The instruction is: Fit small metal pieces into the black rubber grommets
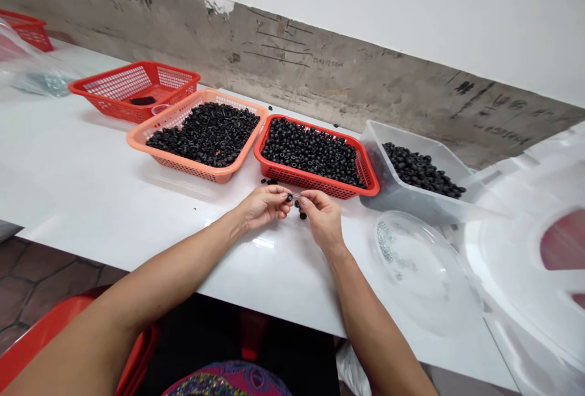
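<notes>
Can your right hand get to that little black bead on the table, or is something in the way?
Nothing visible is in the way: the small black bead lies on the white table, just beside the right hand.

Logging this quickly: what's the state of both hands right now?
Left hand: closed, pinching a small black bead.
Right hand: closed, can't tell whether it holds anything.

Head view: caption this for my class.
Left hand and right hand hold black rings over a white table by a red basket.
</notes>
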A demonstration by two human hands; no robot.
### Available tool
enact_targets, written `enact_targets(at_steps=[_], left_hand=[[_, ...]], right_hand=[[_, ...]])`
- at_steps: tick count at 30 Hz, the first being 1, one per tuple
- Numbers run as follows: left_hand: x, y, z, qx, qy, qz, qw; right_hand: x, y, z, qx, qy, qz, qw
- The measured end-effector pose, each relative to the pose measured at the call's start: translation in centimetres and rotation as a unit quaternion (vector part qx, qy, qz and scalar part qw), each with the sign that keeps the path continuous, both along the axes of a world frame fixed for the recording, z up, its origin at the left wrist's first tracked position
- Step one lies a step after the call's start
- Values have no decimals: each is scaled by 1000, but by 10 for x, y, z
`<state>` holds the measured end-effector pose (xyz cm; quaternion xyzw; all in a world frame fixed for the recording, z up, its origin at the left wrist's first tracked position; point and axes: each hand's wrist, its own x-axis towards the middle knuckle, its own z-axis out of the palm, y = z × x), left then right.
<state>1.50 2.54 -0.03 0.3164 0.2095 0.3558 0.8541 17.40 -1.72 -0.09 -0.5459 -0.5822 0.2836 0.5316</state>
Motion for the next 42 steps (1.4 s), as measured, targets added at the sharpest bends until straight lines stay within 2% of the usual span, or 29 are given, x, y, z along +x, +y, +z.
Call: enact_targets(at_steps=[2, 3, 6, 8, 11, 14, 16, 18, 20, 22, 25, 28, 42], left_hand=[[-2, 4, 1, -16, -9, 22, 1000], [-3, 5, 2, -21, -15, 34, 999], [-6, 9, 3, -28, -31, 61, 997], [-7, 9, 4, -28, -35, 70, 997], [-7, 9, 3, -27, -30, 70, 997], [-6, 9, 2, -26, -27, 63, 997], [-6, 8, 1, -24, -32, 55, 998], [-5, 7, -1, -19, -40, 43, 998], [-4, 6, -2, -10, -45, 29, 999], [-3, 4, -3, 3, -44, 13, 999], [-1, 1, -4, 22, -32, -8, 999], [0, -1, -4, 31, -24, -19, 999], [-3, 0, -3, 51, -21, -23, 998]], right_hand=[[3, 1, -4, 55, -141, -8, 988], [3, 1, -6, 81, -226, -1, 971], [-1, 0, -12, 109, -454, 36, 884], [-5, 0, -15, 93, -537, 51, 837], [-11, 1, -18, 68, -576, 62, 812], [-11, 2, -17, 64, -554, 61, 828], [-7, 2, -13, 81, -488, 50, 867], [-3, 1, -8, 89, -369, 43, 924], [1, 0, -2, 52, -208, 52, 975], [3, 0, 2, -28, -41, 79, 996], [5, -1, 6, -112, 131, 117, 978], [5, -2, 7, -123, 201, 127, 964], [2, -2, 11, -128, 180, 95, 971]])
